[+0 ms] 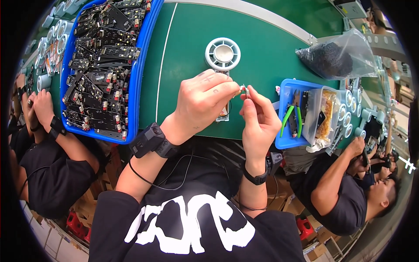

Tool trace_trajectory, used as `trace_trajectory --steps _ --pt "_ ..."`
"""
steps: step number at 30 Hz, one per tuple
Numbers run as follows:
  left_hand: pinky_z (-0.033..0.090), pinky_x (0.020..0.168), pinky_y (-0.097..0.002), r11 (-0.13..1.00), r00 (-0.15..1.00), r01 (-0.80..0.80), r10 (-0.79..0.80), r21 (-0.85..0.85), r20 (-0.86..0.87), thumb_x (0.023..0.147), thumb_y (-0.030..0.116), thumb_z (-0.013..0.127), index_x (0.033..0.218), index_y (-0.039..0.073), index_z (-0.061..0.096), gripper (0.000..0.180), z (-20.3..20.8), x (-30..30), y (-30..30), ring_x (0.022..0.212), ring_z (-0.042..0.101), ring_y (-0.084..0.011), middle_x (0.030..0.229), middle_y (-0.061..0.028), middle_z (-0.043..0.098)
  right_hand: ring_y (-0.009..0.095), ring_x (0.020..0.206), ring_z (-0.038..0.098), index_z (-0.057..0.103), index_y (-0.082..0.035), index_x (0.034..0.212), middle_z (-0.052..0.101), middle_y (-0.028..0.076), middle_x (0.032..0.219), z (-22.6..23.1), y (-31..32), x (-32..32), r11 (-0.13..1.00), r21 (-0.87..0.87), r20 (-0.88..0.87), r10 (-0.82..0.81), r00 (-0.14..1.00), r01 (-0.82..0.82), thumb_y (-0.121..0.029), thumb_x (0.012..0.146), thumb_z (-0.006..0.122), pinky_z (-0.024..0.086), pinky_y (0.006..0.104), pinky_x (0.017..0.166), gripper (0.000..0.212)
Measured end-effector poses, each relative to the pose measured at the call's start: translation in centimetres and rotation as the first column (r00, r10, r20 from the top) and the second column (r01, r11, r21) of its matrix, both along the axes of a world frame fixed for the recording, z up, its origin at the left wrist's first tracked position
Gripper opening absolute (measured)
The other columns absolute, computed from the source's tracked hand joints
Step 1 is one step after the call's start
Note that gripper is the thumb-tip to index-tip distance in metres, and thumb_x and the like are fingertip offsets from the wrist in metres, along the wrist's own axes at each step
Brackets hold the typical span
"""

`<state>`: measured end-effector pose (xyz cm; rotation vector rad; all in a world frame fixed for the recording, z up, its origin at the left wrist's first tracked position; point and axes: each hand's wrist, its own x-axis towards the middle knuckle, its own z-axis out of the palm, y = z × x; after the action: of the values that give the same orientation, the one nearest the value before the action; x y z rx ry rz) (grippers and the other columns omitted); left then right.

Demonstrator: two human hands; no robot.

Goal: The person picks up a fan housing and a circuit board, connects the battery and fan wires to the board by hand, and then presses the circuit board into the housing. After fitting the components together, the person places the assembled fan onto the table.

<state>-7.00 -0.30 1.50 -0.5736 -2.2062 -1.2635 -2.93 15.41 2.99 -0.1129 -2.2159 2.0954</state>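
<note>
A small pale and metallic part (pixel 245 90), too small to name, is pinched at the fingertips of my two hands, which nearly meet over the mat. My left hand (pixel 203 102) is closed, with the thumb side hidden. My right hand (pixel 261 120) is closed too, thumb against forefinger. Beneath and beyond my left hand lies a light-blue device with a round, spoked ring and a white disc (pixel 223 53) at its far end. Its narrow body (pixel 223 117) with circuitry is mostly covered by my left hand.
On the left, a blue tray (pixel 137 78) holds several black circuit boards (pixel 109 65). A smaller blue tray (pixel 286 142) at right carries green-handled pliers (pixel 286 118) and a clear box (pixel 317 115). Behind it sits a plastic bag (pixel 334 56) with dark contents. Co-workers sit on both sides.
</note>
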Motion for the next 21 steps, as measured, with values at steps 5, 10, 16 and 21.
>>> trace_trajectory --steps 5,10,16,21 --pt "0.052 0.059 -0.032 1.0 1.0 0.011 -0.011 -0.002 -0.004 0.075 0.001 0.081 0.09 0.005 0.071 0.018 -0.1 -0.1 -0.2 0.069 0.064 -0.0218 0.08 -0.0055 0.068 0.009 0.083 0.065 0.069 0.003 0.125 0.072 0.008 0.105 0.3 0.0 -0.1 0.996 0.084 -0.015 0.017 1.0 -0.016 0.003 0.097 0.064 0.052 0.0208 0.071 0.028" --pt "0.054 0.061 -0.0321 0.999 0.999 0.042 -0.042 -0.025 0.02 0.075 0.005 0.079 0.088 0.006 0.071 0.016 0.0 -0.4 -0.6 0.074 0.064 -0.0222 0.082 -0.004 0.068 0.008 0.082 0.064 0.072 0.002 0.121 0.071 0.007 0.099 0.9 1.2 -0.8 0.959 0.265 -0.06 0.115 0.991 -0.096 0.006 0.094 0.067 0.05 0.0206 0.07 0.028" --pt "0.053 0.062 -0.0313 0.995 0.995 0.098 -0.098 0.014 0.026 0.077 0.009 0.08 0.088 0.009 0.072 0.014 0.3 -0.7 -1.0 0.078 0.064 -0.0211 0.085 -0.0013 0.071 0.007 0.073 0.06 0.076 0.0 0.115 0.071 0.007 0.093 1.8 1.9 -1.6 0.955 0.237 -0.02 0.188 0.982 -0.178 0.005 0.089 0.072 0.045 0.0203 0.06 0.027" --pt "0.054 0.068 -0.0313 0.986 0.984 0.168 -0.168 0.003 0.052 0.074 0.006 0.082 0.096 0.008 0.076 0.023 0.1 -0.9 -1.7 0.077 0.063 -0.0217 0.087 -0.0035 0.073 0.006 0.072 0.06 0.076 -0.001 0.114 0.071 0.006 0.093 2.3 2.1 -2.1 0.923 0.307 -0.032 0.252 0.967 -0.231 0.005 0.089 0.072 0.045 0.0208 0.06 0.027"
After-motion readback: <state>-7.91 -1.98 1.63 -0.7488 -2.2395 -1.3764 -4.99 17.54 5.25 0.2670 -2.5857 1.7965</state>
